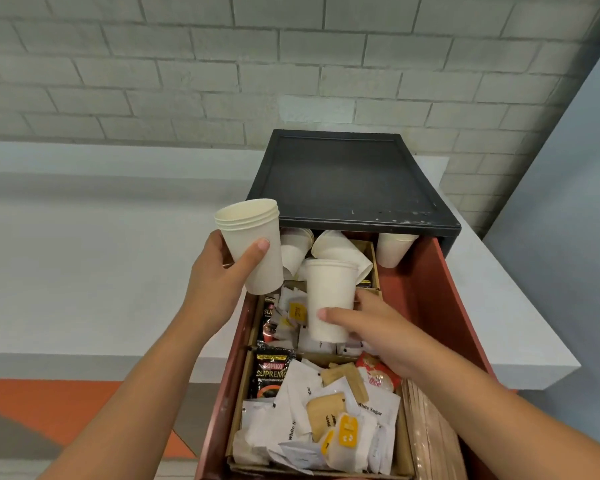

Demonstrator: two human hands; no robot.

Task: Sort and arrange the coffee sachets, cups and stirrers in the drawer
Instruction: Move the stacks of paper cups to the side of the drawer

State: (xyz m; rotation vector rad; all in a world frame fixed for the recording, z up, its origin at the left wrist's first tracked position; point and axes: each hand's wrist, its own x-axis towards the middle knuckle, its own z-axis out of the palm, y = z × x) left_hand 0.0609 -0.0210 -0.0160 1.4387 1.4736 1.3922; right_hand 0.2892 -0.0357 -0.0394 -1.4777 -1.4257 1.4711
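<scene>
Held stack: nested white paper cups (253,245), several rims showing, tilted with mouth up and to the left, raised over the left edge of the drawer.
Left hand (219,271): wrapped round the lower half of the stack; thumb pressed across the front, other fingers curled behind and mostly hidden.
Second cup: single white paper cup (329,301), upright, over the middle compartment of the drawer.
Right hand (378,336): closed on this cup from the right; thumb flat on its lower front, fingers round the far side.
Loose cups (340,249): more white paper cups lying tipped at the back of the drawer, partly under the cabinet top; one further cup (394,251) upright at the right rear.
Drawer (440,299): red, pulled open, with a cardboard divider insert (245,368).
Middle compartment: white sachets and yellow-tagged tea bags (297,311), mixed.
Near compartment: black Kopiko Supremo coffee sachet (271,374), white sugar sachets (371,407), brown sachets (347,375), a red coffee sachet (378,374), all jumbled.
Right strip: wooden stirrers (426,431), lying lengthwise beside the insert.
Cabinet: black top (347,181), standing on a grey counter (118,237) against a pale brick wall (222,64).
</scene>
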